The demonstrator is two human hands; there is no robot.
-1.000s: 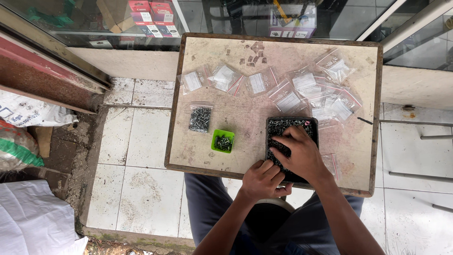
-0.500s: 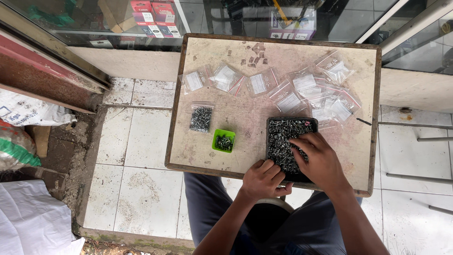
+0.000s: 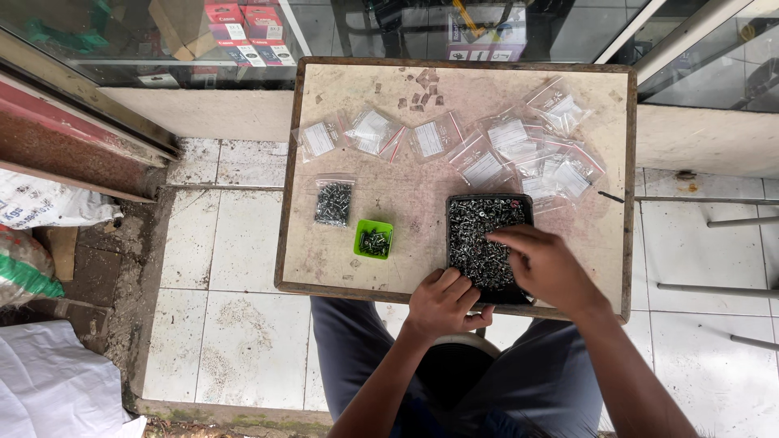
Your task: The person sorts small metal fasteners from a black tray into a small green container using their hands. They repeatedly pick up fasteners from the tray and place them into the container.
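Note:
A black tray (image 3: 461,212) full of small metal screws lies on the near right part of the worn wooden table (image 3: 422,182). My right hand (image 3: 548,268) lies over the tray's right side, its fingers stretched left and touching the screws. My left hand (image 3: 442,304) rests with curled fingers at the tray's near edge; I cannot see anything in it. A small green tub (image 3: 373,240) with a few screws stands left of the tray. Further left lies a clear bag of screws (image 3: 333,203).
Several clear zip bags (image 3: 487,146) with white labels are spread across the far half of the table. A glass shopfront (image 3: 243,32) stands behind it. White sacks (image 3: 49,381) lie on the left, and metal legs (image 3: 722,219) cross the tiled floor on the right.
My right hand has slid from the tray's near left toward its right side, uncovering more screws. My left hand has stayed at the tray's near edge.

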